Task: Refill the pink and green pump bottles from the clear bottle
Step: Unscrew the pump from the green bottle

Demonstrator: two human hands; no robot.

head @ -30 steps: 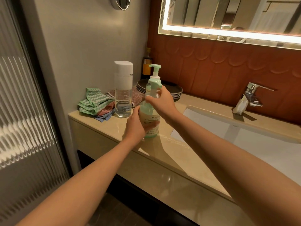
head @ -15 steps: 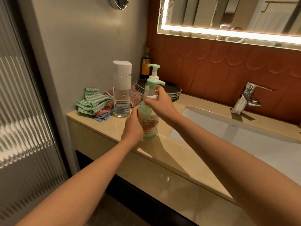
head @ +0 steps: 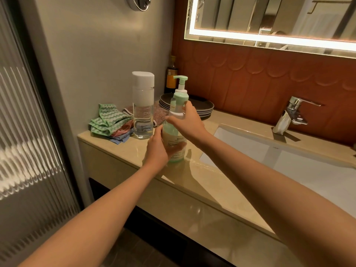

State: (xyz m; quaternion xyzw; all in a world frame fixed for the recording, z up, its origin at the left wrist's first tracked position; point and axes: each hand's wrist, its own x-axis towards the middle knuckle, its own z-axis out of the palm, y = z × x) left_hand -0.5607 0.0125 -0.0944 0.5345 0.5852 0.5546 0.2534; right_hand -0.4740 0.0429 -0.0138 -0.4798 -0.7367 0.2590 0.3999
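Left hand (head: 158, 149) wraps the translucent green plastic pump bottle (head: 172, 136) low, right hand (head: 187, 123) grips its collar — looks light, slick, squeezable — hold the body firmly.

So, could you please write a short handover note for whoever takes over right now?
Left hand grips the green pump bottle by its body, upright on the counter. Right hand grips its pump collar; the pump is on.
The clear bottle stands capped to its left; the second pump bottle stands behind, body hidden.
Done: nothing visibly poured.
Left: take off the pump, uncap the clear bottle, refill both pump bottles.
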